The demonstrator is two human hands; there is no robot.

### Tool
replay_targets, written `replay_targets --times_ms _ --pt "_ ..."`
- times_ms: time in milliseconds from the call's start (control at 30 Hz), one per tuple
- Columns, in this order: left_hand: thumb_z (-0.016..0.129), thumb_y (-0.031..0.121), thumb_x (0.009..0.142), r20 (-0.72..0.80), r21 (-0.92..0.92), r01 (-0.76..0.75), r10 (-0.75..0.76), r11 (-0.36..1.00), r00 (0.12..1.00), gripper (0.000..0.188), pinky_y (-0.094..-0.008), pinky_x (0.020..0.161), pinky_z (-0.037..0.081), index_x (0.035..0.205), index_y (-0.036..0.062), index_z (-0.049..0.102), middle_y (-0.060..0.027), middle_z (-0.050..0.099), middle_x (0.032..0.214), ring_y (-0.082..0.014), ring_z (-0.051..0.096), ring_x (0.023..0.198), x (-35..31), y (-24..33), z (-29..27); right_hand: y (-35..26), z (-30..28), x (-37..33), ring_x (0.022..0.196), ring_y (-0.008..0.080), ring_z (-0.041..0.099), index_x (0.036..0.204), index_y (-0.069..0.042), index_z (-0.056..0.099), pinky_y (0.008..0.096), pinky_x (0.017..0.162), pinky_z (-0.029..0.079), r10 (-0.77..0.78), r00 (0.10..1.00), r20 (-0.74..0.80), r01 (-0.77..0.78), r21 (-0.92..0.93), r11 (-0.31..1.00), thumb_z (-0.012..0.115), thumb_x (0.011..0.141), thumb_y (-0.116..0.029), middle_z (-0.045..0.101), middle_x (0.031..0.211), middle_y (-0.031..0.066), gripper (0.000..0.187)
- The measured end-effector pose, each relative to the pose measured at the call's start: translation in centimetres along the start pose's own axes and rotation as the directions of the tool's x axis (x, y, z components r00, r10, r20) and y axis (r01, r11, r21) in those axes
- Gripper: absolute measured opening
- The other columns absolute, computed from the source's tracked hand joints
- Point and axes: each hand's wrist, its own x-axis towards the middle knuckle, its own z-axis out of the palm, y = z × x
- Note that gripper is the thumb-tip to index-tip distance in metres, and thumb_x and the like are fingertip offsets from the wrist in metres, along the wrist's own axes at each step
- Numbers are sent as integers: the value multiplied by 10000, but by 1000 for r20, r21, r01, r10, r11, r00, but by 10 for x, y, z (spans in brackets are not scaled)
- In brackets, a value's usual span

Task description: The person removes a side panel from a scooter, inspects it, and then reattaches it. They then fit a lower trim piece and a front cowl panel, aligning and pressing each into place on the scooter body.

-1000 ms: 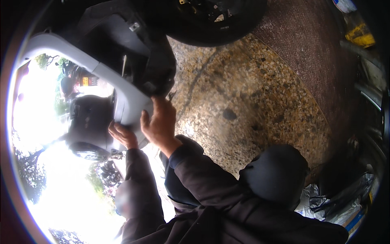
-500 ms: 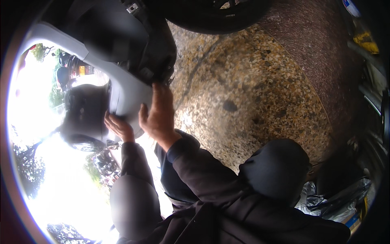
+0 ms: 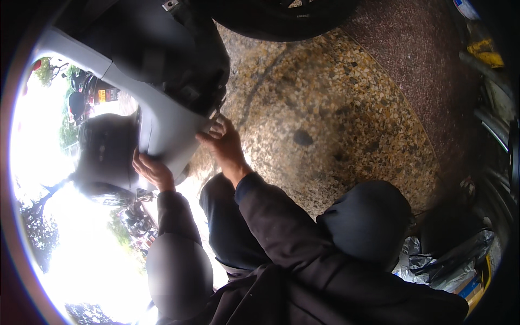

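In the head view, the grey panel (image 3: 169,122) slants down across the left half, joined along its upper right side by a black part (image 3: 189,65). The left hand (image 3: 154,172) rests at the panel's lower left edge, its fingers against it; whether it clamps the panel cannot be told. The right hand (image 3: 226,147) is at the panel's right edge, thumb toward the grey surface, fingers bent near the corner; its grip is unclear too. A black tyre (image 3: 281,26) is at the top, above the speckled floor (image 3: 325,124).
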Motion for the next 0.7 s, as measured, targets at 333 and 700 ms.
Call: replay_targets --times_ms 333,700 --pt "275 511 1040 -26 75 6 -4 997 1000 620 -531 1055 362 1305 53 597 -207 580 1284 -384 512 1208 1 -4 4 17 -6 23 1359 377 479 1527 44 311 447 1106 440 17 997 73 -18 6 1000 880 736 -65 472 1467 265 981" --pt "220 499 1056 -15 94 -11 12 996 1000 648 -538 1026 393 1308 17 573 -228 567 1280 -387 527 1185 2 2 2 13 -1 22 1330 347 511 1522 37 313 438 1076 473 26 999 27 -26 8 1000 858 736 -34 509 1436 235 959"
